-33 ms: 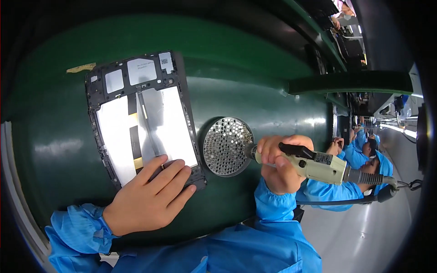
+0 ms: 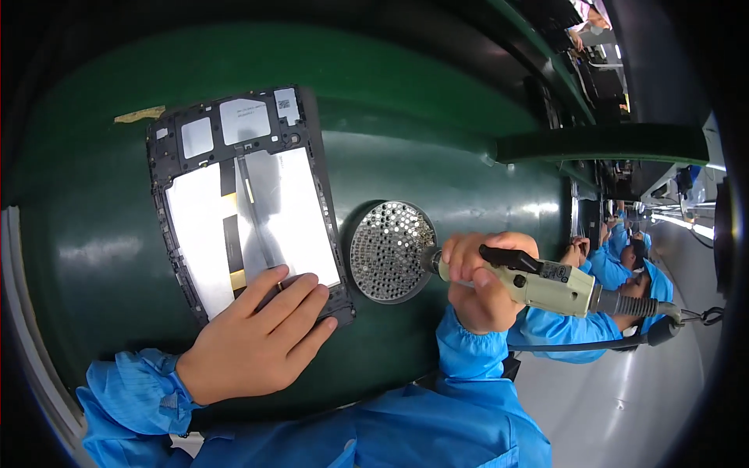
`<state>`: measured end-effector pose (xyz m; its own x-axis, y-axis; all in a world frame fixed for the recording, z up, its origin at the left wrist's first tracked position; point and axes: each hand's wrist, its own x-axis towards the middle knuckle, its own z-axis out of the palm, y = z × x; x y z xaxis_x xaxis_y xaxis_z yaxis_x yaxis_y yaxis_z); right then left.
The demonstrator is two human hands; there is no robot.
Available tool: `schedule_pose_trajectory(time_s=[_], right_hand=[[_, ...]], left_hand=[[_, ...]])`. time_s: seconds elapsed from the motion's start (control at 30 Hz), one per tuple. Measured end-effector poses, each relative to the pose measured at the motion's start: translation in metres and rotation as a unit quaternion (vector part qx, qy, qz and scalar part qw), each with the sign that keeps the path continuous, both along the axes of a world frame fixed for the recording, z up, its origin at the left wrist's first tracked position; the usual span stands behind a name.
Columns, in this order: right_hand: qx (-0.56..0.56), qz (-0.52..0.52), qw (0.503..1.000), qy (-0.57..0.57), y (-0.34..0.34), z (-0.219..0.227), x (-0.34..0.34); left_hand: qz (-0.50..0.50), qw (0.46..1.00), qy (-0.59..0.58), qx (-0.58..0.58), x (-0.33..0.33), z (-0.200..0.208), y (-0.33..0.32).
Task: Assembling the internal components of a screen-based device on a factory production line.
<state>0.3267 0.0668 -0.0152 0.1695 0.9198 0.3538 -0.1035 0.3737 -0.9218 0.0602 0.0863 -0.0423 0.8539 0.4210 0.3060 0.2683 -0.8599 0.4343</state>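
Nearest are two cuffed sleeves (image 2: pixel 140 390) of thin, creased blue cloth. The left hand (image 2: pixel 253 351) lies flat, fingers slightly spread, pressing on the lower end of a tablet-like device (image 2: pixel 300 226) without gripping it. The right hand (image 2: pixel 484 285) is curled firmly round one powered screwdriver (image 2: pixel 558 292), its barrel cream plastic with a black lever, a ribbed collar and a dark cable (image 2: pixel 577 347) behind. The device lies on the left half of the table, a thin, slightly tilted black plastic rectangle holding two large, shiny silver panels (image 2: pixel 195 234) parted by a dark strip (image 2: pixel 231 242) with two gold patches; three pale windows line its far end. Just right of it sits one round metal dish (image 2: pixel 399 299), its face studded with many bright dots too small to count; the driver's nose reaches its right edge, though contact cannot be told. Beneath all stretches a smooth, glossy green tabletop (image 2: pixel 468 191), with one ragged yellowish scrap (image 2: pixel 140 116) beyond the device. To the right runs a rounded green bar (image 2: pixel 601 143); past it are a pale, shiny floor (image 2: pixel 616 398), co-workers (image 2: pixel 659 285) in blue and bright ceiling tubes (image 2: pixel 694 226).
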Motion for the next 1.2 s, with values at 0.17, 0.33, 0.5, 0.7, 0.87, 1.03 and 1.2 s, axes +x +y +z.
schedule_pose_trajectory(time_s=[0.17, 0.33, 0.5, 0.7, 0.87, 1.03, 1.2], right_hand=[[-0.010, -0.010, 1.000, -0.007, 0.001, 0.001, 0.000], [0.001, 0.019, 1.000, -0.021, -0.001, -0.001, 0.001], [-0.006, 0.000, 1.000, -0.020, -0.001, 0.000, 0.000], [0.004, 0.004, 1.000, -0.025, -0.001, -0.003, 0.002], [0.010, 0.017, 0.999, -0.030, 0.000, -0.003, 0.000], [0.023, -0.037, 0.997, -0.056, -0.002, -0.001, -0.005], [0.062, -0.035, 0.996, -0.046, -0.020, 0.028, -0.018]], left_hand=[[0.009, 1.000, -0.009, 0.009, 0.001, -0.001, -0.001], [0.012, 1.000, -0.011, 0.015, 0.001, -0.002, -0.003], [0.017, 0.999, -0.016, 0.025, 0.003, -0.005, -0.004], [0.017, 0.999, -0.018, 0.021, 0.002, -0.003, -0.005], [0.029, 0.999, -0.026, 0.010, 0.005, -0.001, -0.007], [0.047, 0.996, -0.063, 0.037, 0.004, -0.004, -0.011], [0.029, 0.996, -0.077, 0.023, -0.005, -0.008, -0.011]])
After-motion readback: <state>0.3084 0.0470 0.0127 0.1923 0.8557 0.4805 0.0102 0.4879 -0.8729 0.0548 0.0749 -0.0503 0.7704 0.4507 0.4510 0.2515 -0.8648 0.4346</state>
